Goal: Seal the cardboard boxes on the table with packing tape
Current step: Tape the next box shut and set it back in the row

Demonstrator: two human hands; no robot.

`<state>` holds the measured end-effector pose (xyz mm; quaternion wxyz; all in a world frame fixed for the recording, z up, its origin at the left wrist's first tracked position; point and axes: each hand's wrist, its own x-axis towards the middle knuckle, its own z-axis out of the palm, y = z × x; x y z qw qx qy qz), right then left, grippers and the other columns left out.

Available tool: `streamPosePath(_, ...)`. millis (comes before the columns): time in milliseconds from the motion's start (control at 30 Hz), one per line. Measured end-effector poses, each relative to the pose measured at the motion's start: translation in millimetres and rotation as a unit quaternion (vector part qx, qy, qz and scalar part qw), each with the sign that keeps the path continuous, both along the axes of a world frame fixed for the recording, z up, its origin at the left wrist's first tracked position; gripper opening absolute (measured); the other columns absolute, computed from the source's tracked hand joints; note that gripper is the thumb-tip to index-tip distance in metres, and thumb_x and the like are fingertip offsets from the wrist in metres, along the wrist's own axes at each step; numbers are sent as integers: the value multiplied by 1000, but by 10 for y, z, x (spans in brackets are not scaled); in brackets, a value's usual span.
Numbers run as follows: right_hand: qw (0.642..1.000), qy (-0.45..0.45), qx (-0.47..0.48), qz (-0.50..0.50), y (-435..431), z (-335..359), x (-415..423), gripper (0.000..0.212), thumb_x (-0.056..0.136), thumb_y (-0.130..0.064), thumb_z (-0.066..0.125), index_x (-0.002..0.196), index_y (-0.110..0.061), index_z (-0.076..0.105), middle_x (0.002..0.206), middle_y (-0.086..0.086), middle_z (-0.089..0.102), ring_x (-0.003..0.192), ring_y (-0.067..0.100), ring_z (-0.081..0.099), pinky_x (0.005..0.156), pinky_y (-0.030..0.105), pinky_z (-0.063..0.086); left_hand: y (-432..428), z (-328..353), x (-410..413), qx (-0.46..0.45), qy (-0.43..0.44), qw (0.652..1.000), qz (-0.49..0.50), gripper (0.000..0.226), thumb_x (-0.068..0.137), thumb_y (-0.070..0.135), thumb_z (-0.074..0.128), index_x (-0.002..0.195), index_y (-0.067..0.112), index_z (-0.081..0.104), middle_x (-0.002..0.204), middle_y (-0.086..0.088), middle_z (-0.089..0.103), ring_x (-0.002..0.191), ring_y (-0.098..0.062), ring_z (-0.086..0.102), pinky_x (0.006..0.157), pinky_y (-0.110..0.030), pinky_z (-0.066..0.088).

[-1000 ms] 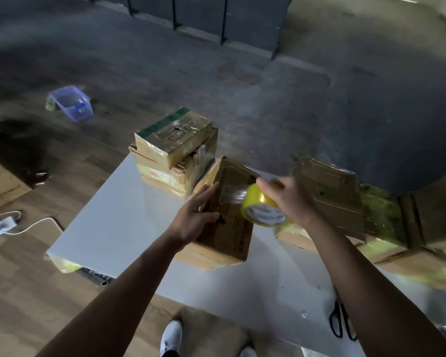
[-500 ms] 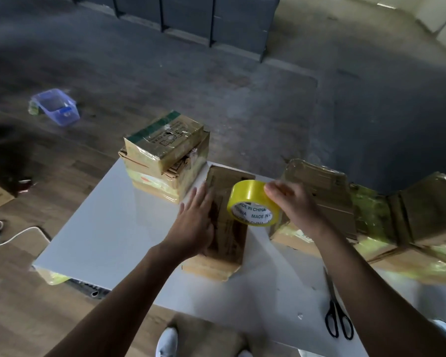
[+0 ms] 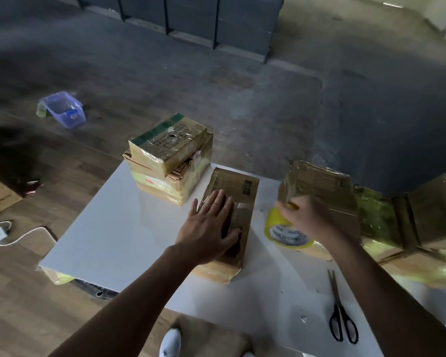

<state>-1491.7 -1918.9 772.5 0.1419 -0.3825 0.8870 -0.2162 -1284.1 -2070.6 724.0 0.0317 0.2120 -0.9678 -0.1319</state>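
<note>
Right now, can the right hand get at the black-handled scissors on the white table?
Probably yes: the black-handled scissors lie uncovered on the white table beside its forearm, though the right hand holds the yellow tape roll.

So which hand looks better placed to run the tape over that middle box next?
Probably the right hand: it grips the yellow tape roll just to the right of the middle box, while the left hand lies flat on top of that box, apparently steadying it.
</note>
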Motion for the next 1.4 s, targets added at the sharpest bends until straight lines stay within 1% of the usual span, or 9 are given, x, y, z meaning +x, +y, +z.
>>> streamPosePath(200, 997, 19, 74, -27, -59, -468, 179, 45, 90, -55, 48, 71, -16, 56, 63, 2, 50, 68, 25, 55, 57, 29, 34, 7, 61, -4, -8, -44, 999, -24, 79, 85, 76, 13, 153, 37, -3, 160, -6, -16, 146, -19, -21, 119, -55, -1)
streamPosePath(400, 998, 44, 47, -8, -248, -603, 340, 48, 94, -52, 44, 97, -12, 69, 88, 7, 68, 77, 19, 57, 69, 26, 38, 381, 219, -232, -8, -147, 984, 99, 109, 76, 87, 24, 152, 17, -13, 158, -21, -18, 141, -49, -19, 106, -72, -4)
streamPosePath(533, 997, 38, 60, 2, -206, -609, 326, 50, 96, -53, 38, 90, -10, 64, 81, 6, 64, 78, 18, 59, 72, 27, 41, 573, 324, -460, 20, -192, 968, 160, 103, 87, 63, 46, 151, 13, -16, 155, -25, -23, 138, -55, -20, 104, -78, 3)
streamPosePath(733, 1000, 4, 28, 12, -210, -486, 376, 46, 95, -54, 38, 67, -19, 49, 60, -6, 48, 63, 13, 53, 59, 24, 36, 422, 380, -285, 30, -138, 980, 140, 83, 93, 55, 39, 151, 14, -5, 160, -19, -10, 141, -54, -8, 105, -74, 13)
streamPosePath(867, 996, 61, -57, 25, -285, -215, 394, 45, 94, -49, 49, 60, -21, 38, 52, -4, 41, 50, 6, 41, 45, 25, 28, 265, 348, -110, 158, -50, 969, 184, 83, 91, 50, 46, 152, 17, 1, 161, -6, -3, 146, -43, -2, 109, -69, 17)
streamPosePath(1033, 987, 9, -117, 108, -304, -45, 414, 24, 92, -44, 53, 77, -26, 57, 64, -13, 54, 61, -2, 53, 48, 11, 35, 191, 142, 201, 351, 40, 916, 189, 94, 81, 51, 49, 155, 18, 2, 163, -1, -1, 149, -26, 2, 115, -57, 19)
streamPosePath(1167, 982, -51, -131, 125, -438, -99, 554, 22, 89, -51, 53, 90, -30, 60, 80, -13, 61, 77, -3, 57, 58, 7, 39, -29, 46, 357, 454, 88, 859, 220, 92, 76, 46, 53, 155, 19, 15, 160, -4, 21, 141, -25, 29, 115, -45, 29)
streamPosePath(1300, 976, -136, -131, 110, -614, -175, 670, 26, 83, -58, 49, 85, -34, 60, 81, -14, 63, 79, -2, 59, 63, 15, 43, -221, -158, 489, 447, 112, 850, 256, 64, 95, 19, 53, 153, 24, 26, 146, -10, 45, 126, -26, 49, 107, -43, 41)
streamPosePath(1400, 978, -160, -101, 92, -714, -285, 756, 34, 83, -64, 48, 83, -31, 57, 80, -11, 62, 80, 5, 58, 66, 22, 43, -265, -284, 590, 374, 110, 885, 255, 60, 97, 12, 45, 151, 30, 28, 144, -7, 49, 125, -27, 50, 105, -37, 42)
